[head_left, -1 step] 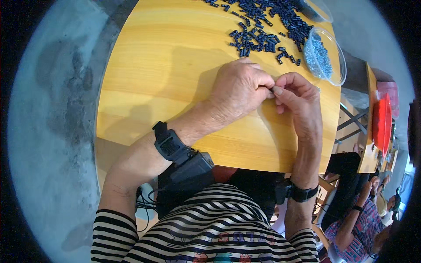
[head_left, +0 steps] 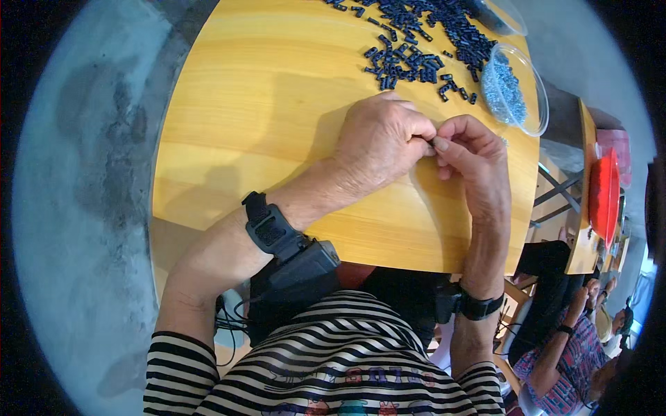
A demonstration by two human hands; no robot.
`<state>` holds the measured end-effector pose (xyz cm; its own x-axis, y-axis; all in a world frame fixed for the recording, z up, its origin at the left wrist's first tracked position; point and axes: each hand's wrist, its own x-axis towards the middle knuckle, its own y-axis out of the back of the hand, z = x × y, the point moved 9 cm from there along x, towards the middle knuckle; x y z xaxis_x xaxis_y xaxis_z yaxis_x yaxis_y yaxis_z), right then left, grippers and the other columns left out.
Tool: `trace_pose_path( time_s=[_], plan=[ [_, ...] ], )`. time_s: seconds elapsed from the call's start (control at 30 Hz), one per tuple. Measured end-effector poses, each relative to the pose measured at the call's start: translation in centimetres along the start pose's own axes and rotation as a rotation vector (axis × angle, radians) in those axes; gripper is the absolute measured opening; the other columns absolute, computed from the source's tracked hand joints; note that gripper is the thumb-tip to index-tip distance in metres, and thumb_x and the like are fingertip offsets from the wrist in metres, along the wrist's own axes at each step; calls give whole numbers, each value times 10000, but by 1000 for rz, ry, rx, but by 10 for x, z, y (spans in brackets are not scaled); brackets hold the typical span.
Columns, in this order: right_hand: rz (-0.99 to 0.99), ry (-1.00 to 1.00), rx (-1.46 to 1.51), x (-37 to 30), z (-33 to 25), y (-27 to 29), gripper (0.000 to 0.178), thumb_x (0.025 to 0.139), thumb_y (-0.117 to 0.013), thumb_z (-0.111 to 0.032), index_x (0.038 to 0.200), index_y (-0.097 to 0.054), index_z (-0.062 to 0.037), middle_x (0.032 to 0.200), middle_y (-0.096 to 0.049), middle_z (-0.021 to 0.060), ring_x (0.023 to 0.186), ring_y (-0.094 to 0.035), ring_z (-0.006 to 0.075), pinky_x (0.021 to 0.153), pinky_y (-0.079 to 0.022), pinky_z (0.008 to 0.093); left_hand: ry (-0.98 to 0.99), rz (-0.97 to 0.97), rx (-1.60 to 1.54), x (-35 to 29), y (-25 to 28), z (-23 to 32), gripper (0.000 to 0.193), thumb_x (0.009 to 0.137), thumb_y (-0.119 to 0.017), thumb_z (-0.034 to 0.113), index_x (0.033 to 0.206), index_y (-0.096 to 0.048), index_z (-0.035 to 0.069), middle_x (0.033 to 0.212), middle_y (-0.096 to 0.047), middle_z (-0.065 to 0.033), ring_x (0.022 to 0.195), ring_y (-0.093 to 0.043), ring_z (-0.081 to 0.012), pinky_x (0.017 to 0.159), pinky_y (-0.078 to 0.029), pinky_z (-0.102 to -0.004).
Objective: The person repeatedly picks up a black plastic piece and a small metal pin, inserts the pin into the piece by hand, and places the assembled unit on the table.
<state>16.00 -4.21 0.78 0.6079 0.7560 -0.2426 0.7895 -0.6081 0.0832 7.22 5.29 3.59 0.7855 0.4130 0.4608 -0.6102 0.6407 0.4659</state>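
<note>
Above the wooden table (head_left: 229, 125), my left hand (head_left: 381, 139) and my right hand (head_left: 479, 156) meet fingertip to fingertip. Both are closed in a pinch on a small dark piece (head_left: 433, 143), mostly covered by the fingers. It resembles the small black plastic parts (head_left: 402, 66) scattered just beyond my hands, though its exact shape is hidden. To the right of that scatter stands a round clear plastic tub (head_left: 543, 104). Inside lie many tiny shiny bluish-silver pieces (head_left: 503, 90), too small to name.
A larger heap of black parts (head_left: 458, 35) spreads along the far side, by a second clear tub (head_left: 520, 24). Off the table's right edge, a red basin (head_left: 603, 197) rests on another table. A person (head_left: 565, 353) sits at lower right. Black devices (head_left: 270, 229) are strapped to my wrists.
</note>
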Motion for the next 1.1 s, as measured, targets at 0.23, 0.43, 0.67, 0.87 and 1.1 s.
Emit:
trace_pose_path(
  time_s=[0.23, 0.43, 0.67, 0.87, 1.1],
  plan=[
    [12, 47, -32, 3, 1, 1, 67, 793, -645, -38, 840, -600, -24, 703, -597, 16, 558, -524, 58, 466, -412, 176, -9, 7, 78, 2, -3, -2, 84, 617, -709, 95, 688, -666, 83, 642, -606, -49, 667, -580, -230, 593, -472, -342],
    [30, -21, -55, 5, 6, 3, 79, 796, -654, -56, 850, -611, -18, 693, -598, 19, 545, -529, 65, 454, -419, 186, -55, 28, 67, 2, -1, -3, 103, 614, -719, 125, 678, -657, 73, 649, -586, -57, 672, -583, -244, 595, -474, -356],
    [13, -29, -31, 6, 6, 2, 76, 798, -649, -55, 854, -615, -16, 694, -605, 19, 550, -536, 64, 469, -439, 182, -78, 3, 75, 1, -3, -2, 119, 624, -719, 158, 659, -651, 67, 636, -568, -57, 673, -571, -251, 602, -465, -364],
    [6, -30, -5, 4, 5, 3, 82, 803, -652, -68, 857, -618, -16, 704, -603, 17, 573, -538, 63, 489, -439, 188, -85, -21, 83, 1, -5, -1, 121, 633, -716, 169, 655, -652, 68, 627, -555, -51, 678, -564, -244, 610, -462, -363],
    [223, 356, 152, -2, -53, 26, 349, 946, -478, -286, 1056, -581, 28, 951, -597, 80, 798, -562, 127, 717, -452, 254, -83, -19, 92, -2, -1, -1, 129, 651, -715, 170, 694, -674, 56, 686, -586, -67, 719, -572, -247, 640, -472, -361]
  ],
)
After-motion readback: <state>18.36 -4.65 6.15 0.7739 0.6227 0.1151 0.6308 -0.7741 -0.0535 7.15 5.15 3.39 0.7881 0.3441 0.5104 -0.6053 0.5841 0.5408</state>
